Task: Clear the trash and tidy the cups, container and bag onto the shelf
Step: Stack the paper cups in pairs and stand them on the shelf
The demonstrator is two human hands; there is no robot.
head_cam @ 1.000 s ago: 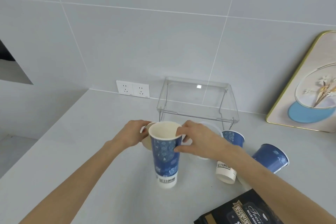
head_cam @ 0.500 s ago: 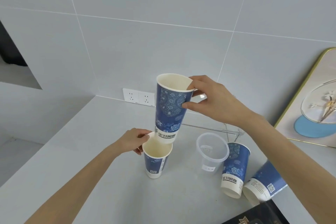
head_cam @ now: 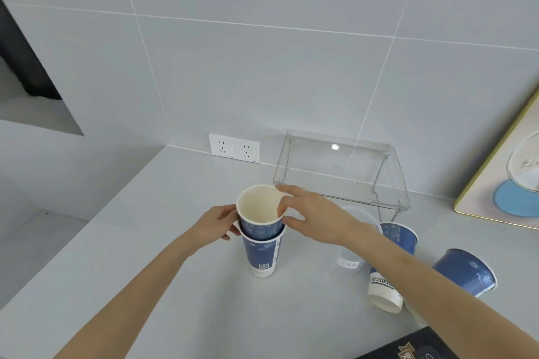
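Two blue patterned paper cups are nested upright on the grey counter: the upper cup [head_cam: 259, 208] sits inside the lower cup [head_cam: 261, 253]. My right hand [head_cam: 309, 214] pinches the upper cup's rim from the right. My left hand [head_cam: 217, 221] holds the lower cup's rim from the left. A clear plastic container [head_cam: 354, 258] stands behind my right forearm, partly hidden. Another blue cup [head_cam: 389, 268] stands upside down beside it, and a third [head_cam: 463, 272] lies tipped at the right. The clear acrylic shelf [head_cam: 339, 172] stands against the wall. A dark bag [head_cam: 420, 345] shows at the bottom edge.
A double wall socket [head_cam: 234, 148] sits left of the shelf. A gold-framed picture [head_cam: 507, 183] leans on the wall at the right. The counter drops off along its left edge [head_cam: 87, 221].
My right hand lifted the tall blue cup, carried it over the cup held by my left hand, and lowered it inside. The two cups now sit nested.
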